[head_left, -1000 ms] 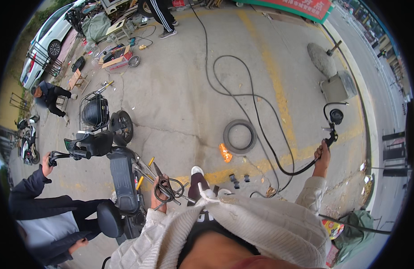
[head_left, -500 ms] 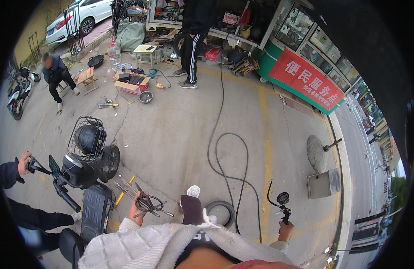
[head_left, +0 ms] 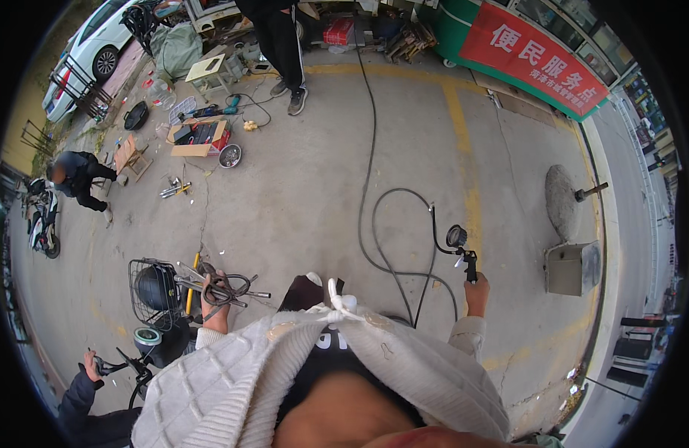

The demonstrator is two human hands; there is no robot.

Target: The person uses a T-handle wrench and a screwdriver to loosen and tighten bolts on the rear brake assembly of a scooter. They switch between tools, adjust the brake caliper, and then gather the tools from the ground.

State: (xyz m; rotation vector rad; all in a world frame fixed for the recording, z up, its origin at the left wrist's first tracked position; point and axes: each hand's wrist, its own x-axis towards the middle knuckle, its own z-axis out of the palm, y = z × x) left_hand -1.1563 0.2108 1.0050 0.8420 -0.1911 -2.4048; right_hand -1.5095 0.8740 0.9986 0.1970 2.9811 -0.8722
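Note:
My left hand (head_left: 215,316) is closed round a bundle of long metal tools (head_left: 193,281), some with yellow handles. A dark looped cord or rod (head_left: 231,288) is gripped along with them; its exact kind I cannot make out. Held out to the right, my right hand (head_left: 477,296) grips the black handle of a tyre inflator gun (head_left: 470,263). The inflator has a round gauge (head_left: 456,236) and a short black hose (head_left: 435,231) that curves upward from it. Part of each hand's grip is hidden behind what it holds.
A scooter basket with a helmet (head_left: 154,289) is beside my left hand; a person's hand (head_left: 89,364) holds its handlebar. A long hose (head_left: 369,149) loops over the ground ahead. Farther off are a toolbox carton (head_left: 203,140), a metal bowl (head_left: 229,155) and a standing person (head_left: 281,45). A grey bin (head_left: 572,269) stands right.
My view has shifted forward, and the scooter now sits lower left. Both hands show higher in view with the same things in them. The tyre by my foot is now mostly covered by my clothing.

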